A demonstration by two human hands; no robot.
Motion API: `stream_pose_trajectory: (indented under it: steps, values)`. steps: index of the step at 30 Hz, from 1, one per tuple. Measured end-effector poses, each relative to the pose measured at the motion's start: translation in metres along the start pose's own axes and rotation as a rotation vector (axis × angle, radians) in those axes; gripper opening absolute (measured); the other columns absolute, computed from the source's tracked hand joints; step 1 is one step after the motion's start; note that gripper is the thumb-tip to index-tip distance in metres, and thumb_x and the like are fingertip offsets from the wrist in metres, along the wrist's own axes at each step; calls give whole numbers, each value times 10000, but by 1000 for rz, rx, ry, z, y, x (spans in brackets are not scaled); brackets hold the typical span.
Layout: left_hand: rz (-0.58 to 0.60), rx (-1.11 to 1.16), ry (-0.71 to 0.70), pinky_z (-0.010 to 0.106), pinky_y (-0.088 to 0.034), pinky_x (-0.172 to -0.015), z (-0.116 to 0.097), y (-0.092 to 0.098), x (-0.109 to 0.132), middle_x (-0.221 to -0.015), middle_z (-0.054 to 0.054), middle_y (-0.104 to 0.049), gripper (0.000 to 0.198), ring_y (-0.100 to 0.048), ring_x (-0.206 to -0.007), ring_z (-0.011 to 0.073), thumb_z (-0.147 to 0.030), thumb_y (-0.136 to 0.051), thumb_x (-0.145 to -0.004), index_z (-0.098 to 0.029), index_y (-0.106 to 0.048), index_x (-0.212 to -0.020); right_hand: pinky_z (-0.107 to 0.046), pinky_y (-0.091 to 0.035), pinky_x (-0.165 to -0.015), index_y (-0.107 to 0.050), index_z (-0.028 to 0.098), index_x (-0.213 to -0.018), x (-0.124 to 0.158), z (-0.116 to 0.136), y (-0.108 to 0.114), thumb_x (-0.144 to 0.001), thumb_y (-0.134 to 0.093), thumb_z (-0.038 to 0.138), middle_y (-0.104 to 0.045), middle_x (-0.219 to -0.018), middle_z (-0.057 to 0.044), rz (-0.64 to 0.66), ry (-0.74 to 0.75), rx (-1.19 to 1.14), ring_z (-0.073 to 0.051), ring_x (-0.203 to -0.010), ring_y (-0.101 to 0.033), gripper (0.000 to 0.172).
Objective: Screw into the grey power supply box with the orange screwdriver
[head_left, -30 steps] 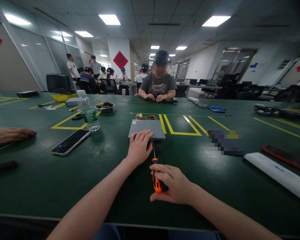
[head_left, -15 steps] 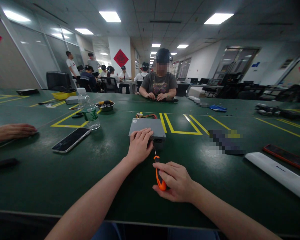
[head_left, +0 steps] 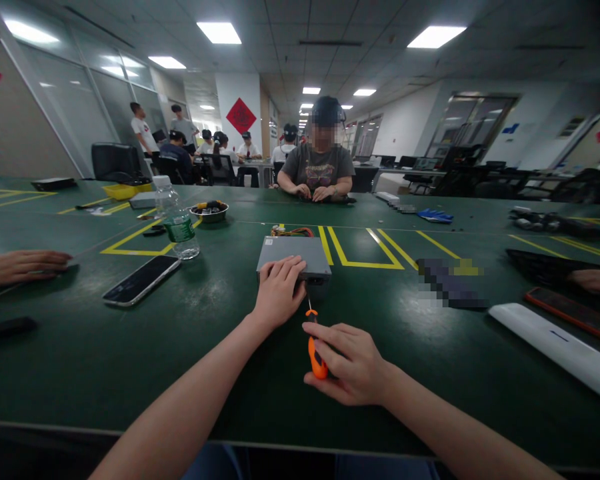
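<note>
A grey metal computer power supply (head_left: 295,248) sits on the green table in front of me, with coloured cables (head_left: 294,231) at its far side. My left hand (head_left: 280,287) grips its near edge, fingers over the top and thumb down by the front face. In my right hand (head_left: 347,360) is an orange and black screwdriver (head_left: 317,360), closed in by the fingers and thumb. Its shaft points up at the near face of the power supply. The tip is hidden or too small to make out there.
Left of the power supply are a phone (head_left: 141,280), a water bottle (head_left: 179,223) and a metal bowl (head_left: 211,212). To the right lies a long white case (head_left: 555,347). Other people's hands (head_left: 23,267) show at both sides; a person (head_left: 317,163) sits opposite.
The screwdriver handle has turned a little within my right hand. My left hand and the power supply stay put. Another person's hand with a dark object has come in at the right.
</note>
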State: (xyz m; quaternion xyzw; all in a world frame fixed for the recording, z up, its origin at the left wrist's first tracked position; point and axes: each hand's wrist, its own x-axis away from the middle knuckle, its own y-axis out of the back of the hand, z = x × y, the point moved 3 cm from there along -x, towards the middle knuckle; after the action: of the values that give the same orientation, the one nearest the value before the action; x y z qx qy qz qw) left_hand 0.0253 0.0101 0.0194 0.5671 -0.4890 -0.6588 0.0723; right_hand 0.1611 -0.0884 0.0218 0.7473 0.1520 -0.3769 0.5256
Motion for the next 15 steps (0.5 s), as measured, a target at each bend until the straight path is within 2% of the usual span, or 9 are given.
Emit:
stream_pose_trajectory:
  steps: [3,7,11,15]
  values:
    - [5,-4,6,400,-271,-974,0,0,0,-1277,36,-516,327,-433,-1179,205,-236,-453,-834,-228,-485,-1159,-280,-507,-601,-463,153,-912,4,-1,-3,-794,-560,333,-634,-999,-161,-4,-36,-14,-162,-726,-621,236]
    - [2,-14,11,394,-268,-977,-1,0,0,-1270,32,-522,324,-436,-1176,201,-238,-457,-834,-229,-487,-1156,-289,-517,-621,-472,139,-1016,4,0,-4,-817,-505,416,-618,-1012,-169,47,-67,-22,-193,-812,-627,342]
    - [-1,-20,7,392,-270,-975,0,-1,0,-1270,30,-522,320,-438,-1176,201,-244,-456,-835,-233,-489,-1153,-313,-512,-646,-504,155,-1081,0,2,-1,-854,-440,364,-602,-1025,-175,120,-26,9,-207,-841,-622,315]
    - [4,-18,4,393,-272,-972,0,0,0,-1276,35,-516,326,-430,-1184,202,-235,-454,-834,-227,-485,-1158,-301,-507,-648,-517,132,-1003,-1,2,1,-830,-505,364,-602,-1046,-186,51,-18,6,-198,-833,-623,290]
